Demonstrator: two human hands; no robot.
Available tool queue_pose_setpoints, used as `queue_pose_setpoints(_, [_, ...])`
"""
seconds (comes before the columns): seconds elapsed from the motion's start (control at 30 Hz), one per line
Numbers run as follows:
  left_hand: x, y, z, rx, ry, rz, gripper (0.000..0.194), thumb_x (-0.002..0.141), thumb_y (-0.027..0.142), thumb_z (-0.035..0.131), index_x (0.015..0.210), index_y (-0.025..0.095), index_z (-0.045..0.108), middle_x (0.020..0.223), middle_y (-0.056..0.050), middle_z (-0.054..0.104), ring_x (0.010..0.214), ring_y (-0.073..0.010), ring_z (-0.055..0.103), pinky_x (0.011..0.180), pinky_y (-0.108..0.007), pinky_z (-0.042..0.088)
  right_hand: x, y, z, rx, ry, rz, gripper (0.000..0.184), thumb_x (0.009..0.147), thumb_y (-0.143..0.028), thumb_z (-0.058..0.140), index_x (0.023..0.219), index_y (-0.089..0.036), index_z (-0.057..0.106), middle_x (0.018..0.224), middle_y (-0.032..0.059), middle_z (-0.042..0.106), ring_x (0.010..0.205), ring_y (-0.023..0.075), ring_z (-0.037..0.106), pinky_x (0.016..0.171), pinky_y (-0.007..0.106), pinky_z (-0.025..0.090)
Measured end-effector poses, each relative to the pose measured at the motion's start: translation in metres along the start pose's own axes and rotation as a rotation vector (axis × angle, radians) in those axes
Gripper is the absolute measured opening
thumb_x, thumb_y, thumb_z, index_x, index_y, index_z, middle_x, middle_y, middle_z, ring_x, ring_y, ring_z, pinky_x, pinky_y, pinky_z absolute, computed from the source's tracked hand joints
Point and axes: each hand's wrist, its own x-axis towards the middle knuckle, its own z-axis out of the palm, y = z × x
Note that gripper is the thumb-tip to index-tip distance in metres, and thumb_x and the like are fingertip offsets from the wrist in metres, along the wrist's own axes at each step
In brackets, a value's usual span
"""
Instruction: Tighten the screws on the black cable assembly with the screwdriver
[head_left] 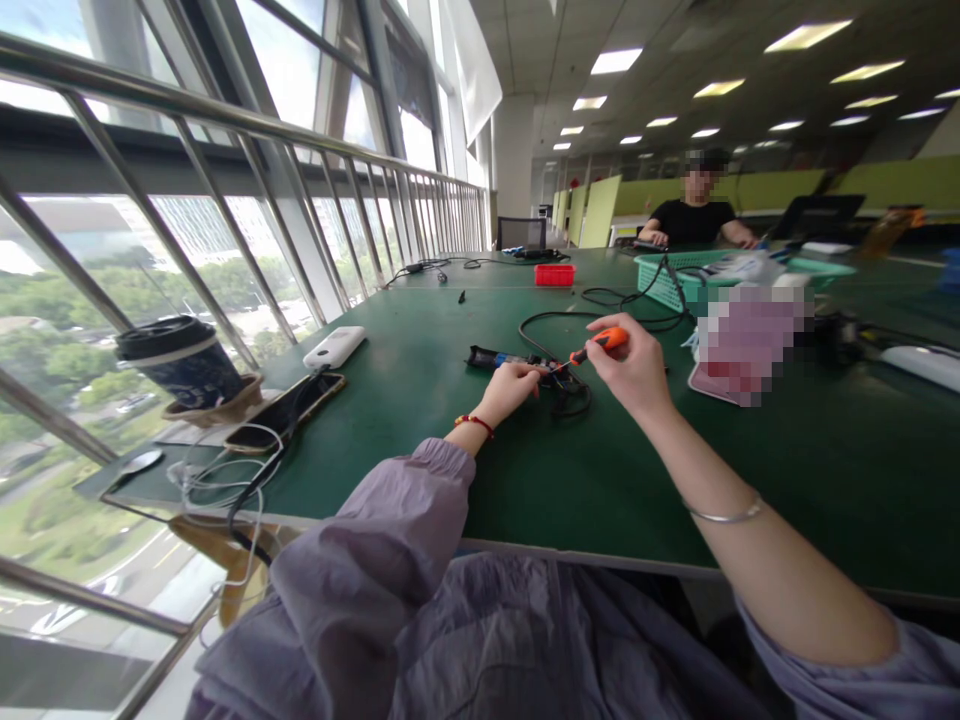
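My right hand (634,372) is closed around the orange handle of a screwdriver (609,342). Its shaft points left and down at a black corded device (486,357) with a blue section, lying on the green table. My left hand (514,390) is closed on the near side of that device, fingers pressed together by the screwdriver's tip. Whether the tip touches a screw is too small to tell. A black cable (574,402) loops beside the device, and its exact internals are partly hidden by my fingers.
A green basket (660,284), a small red tray (554,275) and a pink phone-like object (724,385) lie beyond and right. Left are a paper cup (180,365), a phone (285,412) and a white power bank (334,347). Another person (694,215) sits across.
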Motion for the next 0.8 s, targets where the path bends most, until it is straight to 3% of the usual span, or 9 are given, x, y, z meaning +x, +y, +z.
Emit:
queue_pose_setpoints(0.13, [0.0003, 0.0002, 0.0001, -0.006, -0.014, -0.003, 0.036, 0.081, 0.016, 0.043, 0.066, 0.009, 0.075, 0.059, -0.002, 0.065, 0.053, -0.0102, 0.051, 0.058, -0.021, 0.039, -0.0003, 0.0, 0.0002, -0.01, 0.008, -0.007, 0.025, 0.072, -0.035, 0.058, 0.093, -0.02, 0.061, 0.066, -0.0001, 0.059, 0.061, 0.0165, 0.056, 0.061, 0.028, 0.043])
queue_pose_setpoints(0.3, [-0.0004, -0.0007, -0.0009, -0.03, -0.047, -0.007, 0.038, 0.079, 0.014, 0.043, 0.1, 0.011, 0.075, 0.055, 0.001, 0.062, 0.052, -0.0103, 0.05, 0.057, -0.02, 0.04, -0.0017, -0.001, -0.001, -0.097, -0.011, 0.023, 0.029, 0.08, -0.045, 0.05, 0.069, -0.021, 0.062, 0.056, 0.0011, 0.056, 0.061, 0.0188, 0.056, 0.058, 0.029, 0.041])
queue_pose_setpoints(0.37, [0.0001, -0.0017, -0.0011, -0.036, -0.056, 0.002, 0.042, 0.079, 0.013, 0.042, 0.108, 0.012, 0.072, 0.055, 0.002, 0.062, 0.054, -0.0104, 0.052, 0.058, -0.02, 0.041, -0.0018, -0.0011, -0.0008, -0.082, 0.002, 0.016, 0.024, 0.078, -0.041, 0.052, 0.071, -0.021, 0.063, 0.059, 0.0014, 0.058, 0.061, 0.0185, 0.057, 0.058, 0.029, 0.041])
queue_pose_setpoints(0.43, [0.0013, -0.0033, -0.001, -0.034, -0.05, 0.005, 0.042, 0.079, 0.012, 0.042, 0.108, 0.012, 0.072, 0.056, 0.001, 0.062, 0.056, -0.0106, 0.053, 0.059, -0.019, 0.042, -0.0013, -0.0006, -0.0003, -0.041, 0.017, 0.0, 0.019, 0.073, -0.035, 0.056, 0.084, -0.021, 0.063, 0.063, 0.0007, 0.06, 0.059, 0.0173, 0.056, 0.058, 0.028, 0.042])
queue_pose_setpoints(0.53, [0.0038, -0.0065, -0.0003, -0.032, -0.043, 0.005, 0.041, 0.08, 0.013, 0.041, 0.106, 0.012, 0.073, 0.058, 0.001, 0.063, 0.058, -0.0107, 0.055, 0.061, -0.019, 0.044, -0.0006, 0.0003, 0.0004, -0.001, 0.019, -0.012, 0.035, 0.069, -0.034, 0.061, 0.102, -0.02, 0.06, 0.069, -0.0001, 0.061, 0.057, 0.0157, 0.055, 0.057, 0.027, 0.043])
queue_pose_setpoints(0.73, [0.0057, -0.0088, -0.0001, -0.05, -0.055, -0.002, 0.041, 0.08, 0.012, 0.041, 0.106, 0.011, 0.072, 0.06, 0.001, 0.063, 0.058, -0.0099, 0.054, 0.065, -0.019, 0.045, -0.0027, -0.0027, 0.0, -0.088, -0.06, 0.046, 0.028, 0.079, -0.047, 0.051, 0.073, -0.021, 0.062, 0.058, 0.0009, 0.057, 0.058, 0.0179, 0.056, 0.058, 0.029, 0.041])
queue_pose_setpoints(0.8, [0.0055, -0.0082, -0.0005, -0.058, -0.057, -0.009, 0.042, 0.08, 0.012, 0.04, 0.106, 0.011, 0.072, 0.06, 0.0, 0.063, 0.058, -0.0098, 0.054, 0.065, -0.019, 0.045, -0.0034, -0.0032, 0.0005, -0.076, -0.052, 0.02, 0.022, 0.076, -0.041, 0.054, 0.078, -0.021, 0.063, 0.062, 0.0012, 0.06, 0.059, 0.0176, 0.057, 0.058, 0.029, 0.042])
